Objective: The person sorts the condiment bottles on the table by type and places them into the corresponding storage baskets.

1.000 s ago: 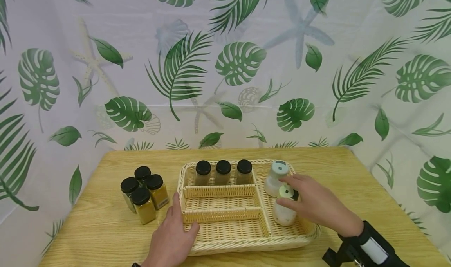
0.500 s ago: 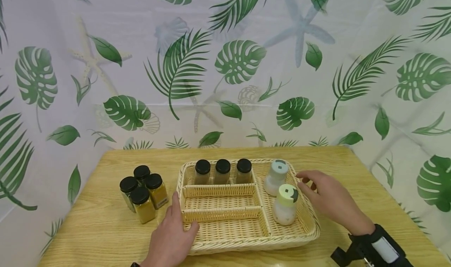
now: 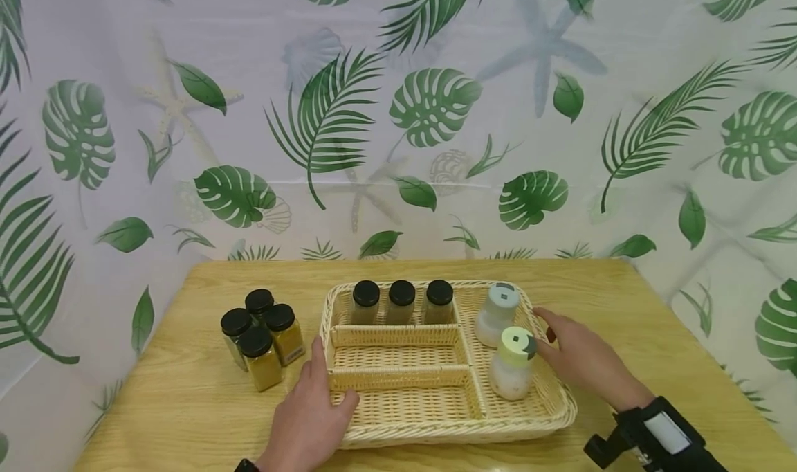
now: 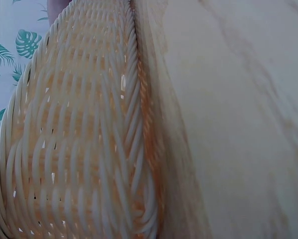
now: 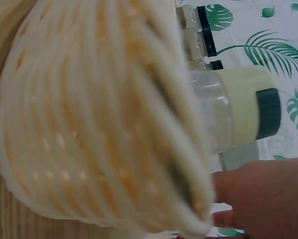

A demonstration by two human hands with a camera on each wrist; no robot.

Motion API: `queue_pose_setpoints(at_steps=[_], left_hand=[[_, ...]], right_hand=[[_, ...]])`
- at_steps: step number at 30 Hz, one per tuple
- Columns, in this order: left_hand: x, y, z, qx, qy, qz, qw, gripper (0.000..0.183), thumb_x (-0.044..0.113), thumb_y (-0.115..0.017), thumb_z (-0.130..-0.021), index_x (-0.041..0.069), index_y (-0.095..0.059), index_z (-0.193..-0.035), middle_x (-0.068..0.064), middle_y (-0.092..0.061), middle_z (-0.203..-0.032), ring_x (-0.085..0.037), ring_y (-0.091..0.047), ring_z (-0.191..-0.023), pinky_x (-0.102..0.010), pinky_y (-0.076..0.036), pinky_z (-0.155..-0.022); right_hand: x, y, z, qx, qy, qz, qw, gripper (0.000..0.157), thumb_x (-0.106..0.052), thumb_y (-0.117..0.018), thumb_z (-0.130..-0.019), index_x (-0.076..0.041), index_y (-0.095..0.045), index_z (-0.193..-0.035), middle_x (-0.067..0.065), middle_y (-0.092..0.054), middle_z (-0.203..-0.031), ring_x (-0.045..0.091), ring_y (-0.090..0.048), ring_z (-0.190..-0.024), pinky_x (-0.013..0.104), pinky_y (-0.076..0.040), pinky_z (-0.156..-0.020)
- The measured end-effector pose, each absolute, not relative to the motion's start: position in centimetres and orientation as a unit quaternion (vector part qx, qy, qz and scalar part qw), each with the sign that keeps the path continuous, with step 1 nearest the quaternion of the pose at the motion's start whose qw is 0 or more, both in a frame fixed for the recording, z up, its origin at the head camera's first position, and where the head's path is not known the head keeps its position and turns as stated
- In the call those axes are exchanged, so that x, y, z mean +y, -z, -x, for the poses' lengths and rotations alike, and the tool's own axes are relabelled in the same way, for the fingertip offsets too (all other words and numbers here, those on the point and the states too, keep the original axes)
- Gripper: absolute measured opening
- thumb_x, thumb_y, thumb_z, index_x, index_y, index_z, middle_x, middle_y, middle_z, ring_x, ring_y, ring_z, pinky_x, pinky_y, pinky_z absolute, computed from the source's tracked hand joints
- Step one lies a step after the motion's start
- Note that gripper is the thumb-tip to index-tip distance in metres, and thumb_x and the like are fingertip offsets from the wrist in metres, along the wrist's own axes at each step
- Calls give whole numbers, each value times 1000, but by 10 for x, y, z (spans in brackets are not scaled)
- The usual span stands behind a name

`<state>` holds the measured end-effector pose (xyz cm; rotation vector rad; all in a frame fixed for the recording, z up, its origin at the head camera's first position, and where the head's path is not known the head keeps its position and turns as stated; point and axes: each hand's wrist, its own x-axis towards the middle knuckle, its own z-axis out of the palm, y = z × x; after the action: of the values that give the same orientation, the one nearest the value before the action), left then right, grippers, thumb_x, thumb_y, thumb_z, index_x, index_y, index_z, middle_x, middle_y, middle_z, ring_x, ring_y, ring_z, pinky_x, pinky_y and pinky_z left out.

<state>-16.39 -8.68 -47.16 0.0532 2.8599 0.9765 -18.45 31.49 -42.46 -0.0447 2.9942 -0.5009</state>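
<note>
Left hand (image 3: 309, 411) spread against basket (image 3: 461, 430); right hand (image 3: 588, 358) at opposite edge, fingertips partly hidden, cannot tell if gripping.

A shallow, cream-coloured woven wicker basket (image 3: 448, 430) sits level on the worktop (image 3: 156, 416) between the left fingers (image 3: 316, 371), along its left wall, and the right fingers (image 3: 556, 325), at its right rim. A clear, rounded jar with a yellow-green cap (image 3: 512, 374) stands upright just beside the right fingers; farther beyond them stands a clear, rounded jar with a pale-blue cap (image 3: 495, 317), both in the long right compartment.
</note>
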Motion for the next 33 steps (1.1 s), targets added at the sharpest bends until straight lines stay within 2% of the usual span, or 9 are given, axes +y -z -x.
queue_pose_setpoints(at_steps=[4,7,9,13,16,22,27,29,33], left_hand=[[-88,472,164,943,-327,-20,54,98,44,-62,-91,8,-4,-163,-24,-48,-148,-38,-65,-110,-54,-54,-76],[-87,472,164,943,-329,-21,53,98,44,-61,-92,8,-5,-163,-24,-47,-149,-38,-65,-111,-54,-54,-78],[-87,473,165,943,-329,-24,52,98,45,-61,-92,8,-5,-163,-24,-46,-150,-38,-65,-111,-54,-54,-79],[-88,473,165,945,-322,-29,48,98,45,-60,-92,6,-5,-163,-24,-45,-151,-38,-65,-111,-52,-55,-79],[-89,473,165,947,-318,-29,46,98,45,-61,-91,5,-6,-162,-24,-46,-150,-37,-66,-109,-50,-55,-77],[-92,470,166,949,-310,-30,43,98,47,-61,-92,4,-8,-162,-24,-49,-148,-36,-66,-110,-49,-55,-76],[-93,464,165,951,-304,-36,32,96,45,-62,-91,0,-14,-160,-27,-51,-145,-40,-59,-123,-54,-52,-90],[-94,460,165,956,-291,-44,14,91,44,-63,-91,-3,-21,-158,-27,-52,-144,-42,-54,-128,-55,-51,-95],[-98,446,167,964,-253,-57,-62,75,41,-63,-91,-6,-45,-146,-24,-59,-131,-39,-56,-121,-53,-54,-88]], right_hand=[[313,435,184,987,152,35,42,74,-32,-59,-101,6,-27,-156,29,-63,-125,36,-66,-101,42,-52,-68],[312,441,182,987,148,45,34,74,-27,-55,-102,7,-20,-157,35,-51,-141,44,-63,-115,45,-55,-72],[311,444,181,987,149,45,32,72,-25,-52,-104,6,-17,-158,35,-51,-141,38,-67,-108,39,-50,-66],[309,448,179,986,157,36,36,70,-21,-49,-104,3,-13,-160,23,-69,-98,23,-63,-69,33,-41,-53],[307,450,180,986,159,31,38,71,-18,-49,-103,0,-13,-161,4,-56,-72,15,-46,-54,31,-32,-49],[305,450,181,989,144,26,21,69,-20,-50,-102,-3,-19,-161,0,-44,-59,13,-39,-47,29,-29,-46],[304,450,182,989,142,26,15,69,-21,-51,-101,-3,-21,-160,-1,-43,-56,13,-37,-46,29,-28,-45],[304,451,181,989,143,25,13,69,-20,-51,-101,-3,-21,-160,-1,-42,-55,13,-36,-45,29,-27,-45],[304,453,180,989,142,28,7,69,-19,-51,-100,-2,-22,-160,-2,-41,-55,12,-36,-45,29,-27,-44]])
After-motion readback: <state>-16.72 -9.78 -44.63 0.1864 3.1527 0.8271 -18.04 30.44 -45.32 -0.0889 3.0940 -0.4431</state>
